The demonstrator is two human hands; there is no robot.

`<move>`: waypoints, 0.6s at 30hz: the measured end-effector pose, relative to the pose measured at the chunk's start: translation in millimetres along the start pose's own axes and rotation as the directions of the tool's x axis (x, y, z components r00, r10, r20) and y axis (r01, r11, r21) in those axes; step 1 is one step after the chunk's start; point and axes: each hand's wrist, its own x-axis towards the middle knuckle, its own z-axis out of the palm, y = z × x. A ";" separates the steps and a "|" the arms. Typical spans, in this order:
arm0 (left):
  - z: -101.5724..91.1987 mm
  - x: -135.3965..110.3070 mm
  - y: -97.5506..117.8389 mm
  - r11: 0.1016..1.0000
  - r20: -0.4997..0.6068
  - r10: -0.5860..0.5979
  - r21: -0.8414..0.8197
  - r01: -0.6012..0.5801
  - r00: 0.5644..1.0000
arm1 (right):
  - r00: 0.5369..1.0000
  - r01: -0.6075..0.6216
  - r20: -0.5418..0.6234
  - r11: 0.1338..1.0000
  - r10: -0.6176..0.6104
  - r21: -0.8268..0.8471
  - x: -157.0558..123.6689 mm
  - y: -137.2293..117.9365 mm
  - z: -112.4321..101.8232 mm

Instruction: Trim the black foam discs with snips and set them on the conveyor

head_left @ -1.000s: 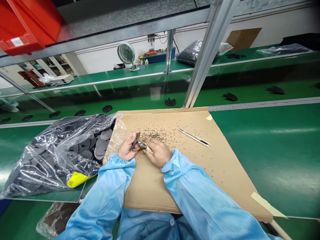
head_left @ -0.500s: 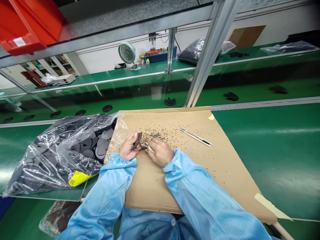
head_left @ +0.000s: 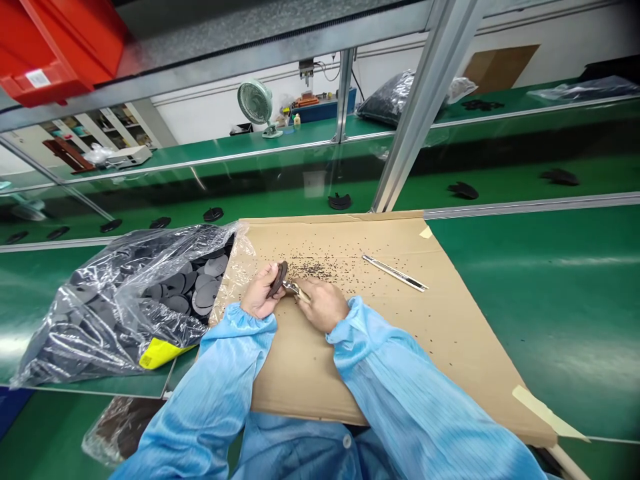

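Observation:
Between the thumb and fingers of my left hand is a dark round disc, tilted on its edge. My right hand is closed around the pale handles of small cutting pliers. Their metal jaws meet the disc's lower right edge; exactly what they grip is too small to tell. Both hands are just above a cardboard sheet. Black crumbs lie scattered on it beyond my hands. A utility knife lies on the cardboard to the right.
An open clear plastic bag full of dark discs lies at the left. Dark pieces sit spaced along the green conveyor belt ahead. A metal post rises beyond the cardboard. A red bin hangs at the upper left.
The disc in my left hand has turned slightly and shifted a little to the right. My right hand keeps the pliers at its edge. The camera view has shifted slightly.

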 end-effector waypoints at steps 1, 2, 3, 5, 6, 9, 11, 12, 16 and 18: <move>0.8 0.6 0.0 1.000 0.001 0.010 -0.028 -0.010 1.000 | 0.998 -0.013 -0.055 0.994 0.019 0.111 0.1 1.6 1.8; 1.6 1.3 -0.2 0.998 -0.009 0.025 -0.054 -0.026 1.000 | 0.992 -0.032 -0.105 0.962 0.063 0.273 0.4 3.6 2.6; 2.3 2.2 -0.6 0.996 -0.030 0.044 -0.077 -0.046 0.999 | 0.984 -0.048 -0.132 0.889 0.121 0.456 0.9 6.1 2.2; 3.6 4.4 -1.7 0.990 -0.081 0.077 -0.111 -0.086 0.994 | 0.972 -0.080 -0.080 0.629 0.223 0.773 2.5 12.5 -2.4; 4.0 5.8 -2.3 0.986 -0.102 0.095 -0.127 -0.108 0.990 | 0.975 -0.099 -0.020 0.514 0.221 0.852 3.6 16.3 -6.2; 3.9 11.1 -2.8 0.969 -0.129 0.172 -0.158 -0.192 0.977 | 0.963 -0.255 0.239 0.126 0.127 0.959 8.1 28.2 -18.1; 2.6 13.6 -3.0 0.962 -0.146 0.215 -0.136 -0.235 0.966 | 0.929 -0.337 0.337 -0.026 0.151 0.941 11.6 32.4 -23.7; 1.9 14.3 -3.7 0.962 -0.156 0.227 -0.116 -0.246 0.961 | 0.924 -0.323 0.325 -0.045 0.202 0.945 13.7 31.9 -25.9; 2.2 15.2 -10.8 0.971 -0.186 0.220 -0.052 -0.234 0.958 | 0.931 -0.063 -0.088 0.393 0.354 0.917 30.5 2.0 -34.5; 3.9 17.3 -14.2 0.972 -0.155 0.217 -0.053 -0.227 0.964 | 0.953 0.064 -0.269 0.776 0.139 0.628 47.0 -30.0 -35.8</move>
